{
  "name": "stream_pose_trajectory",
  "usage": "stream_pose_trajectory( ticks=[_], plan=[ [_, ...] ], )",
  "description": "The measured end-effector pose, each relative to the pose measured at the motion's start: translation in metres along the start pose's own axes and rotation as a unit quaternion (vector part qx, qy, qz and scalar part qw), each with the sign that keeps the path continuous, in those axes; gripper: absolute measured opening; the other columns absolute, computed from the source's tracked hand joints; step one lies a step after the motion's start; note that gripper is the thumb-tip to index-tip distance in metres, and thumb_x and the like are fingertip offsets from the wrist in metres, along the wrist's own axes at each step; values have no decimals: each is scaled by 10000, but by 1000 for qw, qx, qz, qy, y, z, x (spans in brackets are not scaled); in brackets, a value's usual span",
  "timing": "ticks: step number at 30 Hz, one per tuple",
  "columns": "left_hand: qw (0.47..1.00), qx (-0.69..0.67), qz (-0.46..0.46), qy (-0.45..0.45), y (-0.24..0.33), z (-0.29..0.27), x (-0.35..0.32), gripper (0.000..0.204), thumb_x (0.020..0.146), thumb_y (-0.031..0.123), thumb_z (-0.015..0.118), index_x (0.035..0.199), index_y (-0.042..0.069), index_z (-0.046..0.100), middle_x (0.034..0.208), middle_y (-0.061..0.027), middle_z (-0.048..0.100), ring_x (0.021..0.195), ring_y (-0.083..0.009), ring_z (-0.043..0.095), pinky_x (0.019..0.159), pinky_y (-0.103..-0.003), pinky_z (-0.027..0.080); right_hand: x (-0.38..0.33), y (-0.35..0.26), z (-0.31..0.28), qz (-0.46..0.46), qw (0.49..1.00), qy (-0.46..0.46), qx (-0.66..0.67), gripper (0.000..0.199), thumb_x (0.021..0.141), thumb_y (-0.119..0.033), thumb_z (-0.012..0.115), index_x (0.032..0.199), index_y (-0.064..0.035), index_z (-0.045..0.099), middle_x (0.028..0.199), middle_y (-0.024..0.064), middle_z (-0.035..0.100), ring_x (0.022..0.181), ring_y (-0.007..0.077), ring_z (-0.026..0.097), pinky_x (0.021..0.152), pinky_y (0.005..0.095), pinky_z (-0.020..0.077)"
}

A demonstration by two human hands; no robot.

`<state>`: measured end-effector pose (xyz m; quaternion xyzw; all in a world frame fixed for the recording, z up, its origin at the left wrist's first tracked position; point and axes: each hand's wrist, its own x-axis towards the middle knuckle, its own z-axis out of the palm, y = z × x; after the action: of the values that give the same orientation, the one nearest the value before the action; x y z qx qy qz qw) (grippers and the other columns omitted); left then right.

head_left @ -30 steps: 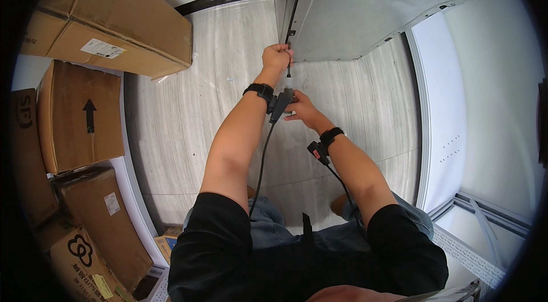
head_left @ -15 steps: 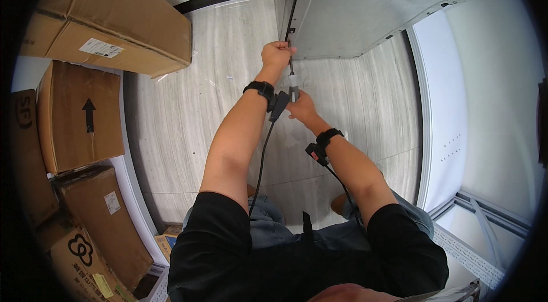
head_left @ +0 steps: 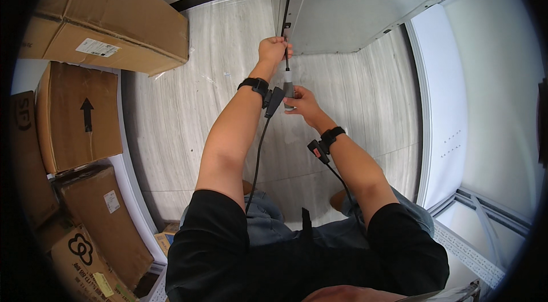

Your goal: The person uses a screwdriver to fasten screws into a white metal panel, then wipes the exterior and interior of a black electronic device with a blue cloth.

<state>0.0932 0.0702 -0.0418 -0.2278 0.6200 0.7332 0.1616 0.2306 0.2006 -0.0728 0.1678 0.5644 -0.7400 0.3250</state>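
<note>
the person's right hand (head_left: 307,104) is curled around the smooth, rounded grey handle of a slim grey-handled tool (head_left: 289,88), thumb and fingertips pressed to it. the tool is held upright in the view above the pale, wood-grained floor (head_left: 222,119), a whitish collar topping the handle and a thin dark shaft running from it toward the lower edge of a flat, dull grey metal panel (head_left: 354,11). the left hand (head_left: 273,51) is half-fisted, its fingertips pinching the shaft just beside the panel's corner; the tip is hidden. black straps with blocky plastic units circle both wrists, each trailing a thin cable. to the left stand creased, matte cardboard boxes (head_left: 123,13), squared and taped, one with a white paper label.
</note>
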Motion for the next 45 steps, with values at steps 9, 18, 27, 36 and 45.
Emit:
stream_pose_trajectory(
  ticks=[9,18,27,36,45],
  plan=[
    [990,127,29,63,1,4,-1,112,858,69,676,933,-11,654,807,-61,653,656,-130,607,570,-279,528,-11,-16,13,2,989,65,-133,389,799,-120,718,1104,-23,497,957,76,587,798,180,625,657,335,563],
    [999,12,18,27,-6,-1,7,135,846,-6,636,969,-61,641,788,-102,663,608,-156,616,521,-293,519,-11,-16,2,43,997,-27,53,448,845,-53,639,1263,-29,479,1005,81,593,906,211,630,744,387,574],
    [984,150,65,71,-11,-3,9,196,810,56,719,974,-29,654,813,-68,668,646,-133,619,581,-280,521,-4,-13,13,13,988,46,-147,430,781,-72,714,1150,-23,499,980,68,575,862,181,607,663,339,581],
    [997,65,21,35,-5,-1,4,116,883,15,615,989,-30,617,802,-80,649,644,-143,618,551,-275,526,-9,-14,-2,50,997,-36,42,495,798,-2,650,1256,-31,465,1044,74,573,917,191,605,742,371,573],
    [994,77,65,52,-10,4,1,51,888,37,616,909,-9,609,765,-59,631,639,-136,602,554,-280,507,-3,-1,2,-21,994,2,-104,528,757,-83,747,1214,-22,490,971,56,556,837,172,603,657,320,570]
  ],
)
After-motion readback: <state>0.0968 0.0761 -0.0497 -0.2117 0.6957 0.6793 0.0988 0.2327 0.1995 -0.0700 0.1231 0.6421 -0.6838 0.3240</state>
